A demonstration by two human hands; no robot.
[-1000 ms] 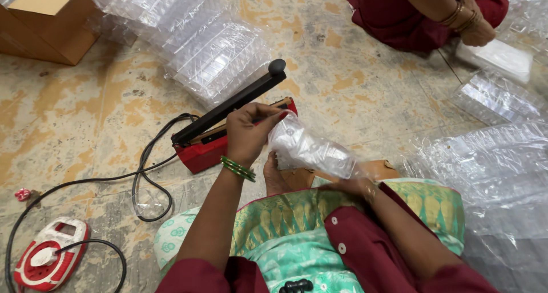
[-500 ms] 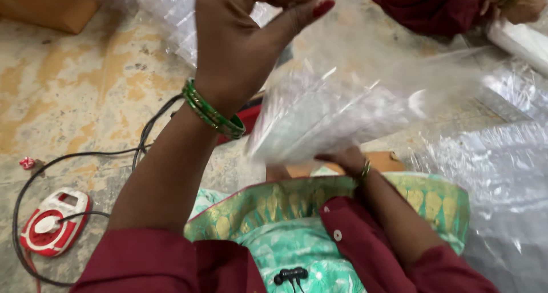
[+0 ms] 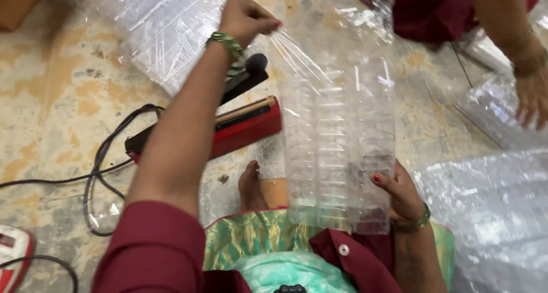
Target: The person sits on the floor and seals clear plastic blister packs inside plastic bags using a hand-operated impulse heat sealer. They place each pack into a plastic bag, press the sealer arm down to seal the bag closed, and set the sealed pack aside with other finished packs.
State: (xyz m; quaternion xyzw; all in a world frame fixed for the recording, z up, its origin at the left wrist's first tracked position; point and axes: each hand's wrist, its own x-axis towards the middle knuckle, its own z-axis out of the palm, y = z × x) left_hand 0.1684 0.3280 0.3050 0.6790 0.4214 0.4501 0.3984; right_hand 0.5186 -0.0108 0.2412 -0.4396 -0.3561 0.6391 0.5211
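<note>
A clear plastic bag holding several empty clear bottles (image 3: 337, 139) stands upright in front of me, its base over my lap. My left hand (image 3: 246, 19) is raised and pinches the gathered top of the bag's film. My right hand (image 3: 402, 199) grips the bag's lower right side. Behind the bag, on the floor, lies a red heat sealer with a black arm (image 3: 228, 124), its jaw open.
More bagged clear bottles lie at top left (image 3: 154, 30) and at the right (image 3: 491, 213). Another person's hand (image 3: 534, 93) reaches onto a bag at the right edge. Black cables (image 3: 100, 173) loop across the worn floor. A red and white device (image 3: 11, 253) sits at bottom left.
The bag came away from the sealer and was lifted close to the camera. It now hangs stretched upright between my raised left hand and my lower right hand.
</note>
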